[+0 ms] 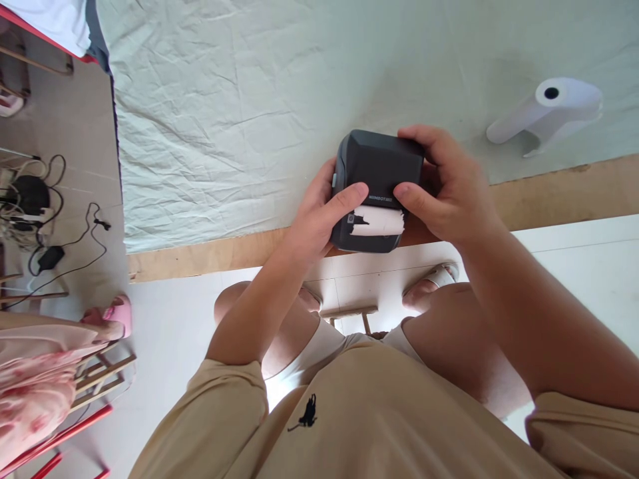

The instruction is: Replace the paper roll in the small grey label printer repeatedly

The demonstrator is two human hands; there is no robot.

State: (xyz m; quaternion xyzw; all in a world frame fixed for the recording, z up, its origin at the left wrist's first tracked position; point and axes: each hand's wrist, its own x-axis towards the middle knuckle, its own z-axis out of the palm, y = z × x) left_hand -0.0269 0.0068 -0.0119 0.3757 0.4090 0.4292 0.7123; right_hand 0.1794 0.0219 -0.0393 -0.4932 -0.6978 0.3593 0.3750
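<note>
A dark grey label printer (382,163) with "NIIMBOT" lettering is held over the front edge of the table. My left hand (329,199) grips its left side, the thumb lying on top near the lettering. On the other side my right hand (444,179) wraps round it, thumb on the top face and fingers at the far right corner. A torn piece of white paper (377,221) sticks out of the slot on the near side. To the right, a roll of white paper (546,106) lies on the cloth with its loose end unrolled.
A pale green cloth (224,120) covers the table, leaving a bare wooden strip (210,256) along the near edge. At the left, cables and a black adapter (51,257) lie beyond the table. Another person's foot in a pink slipper (118,314) is at the lower left.
</note>
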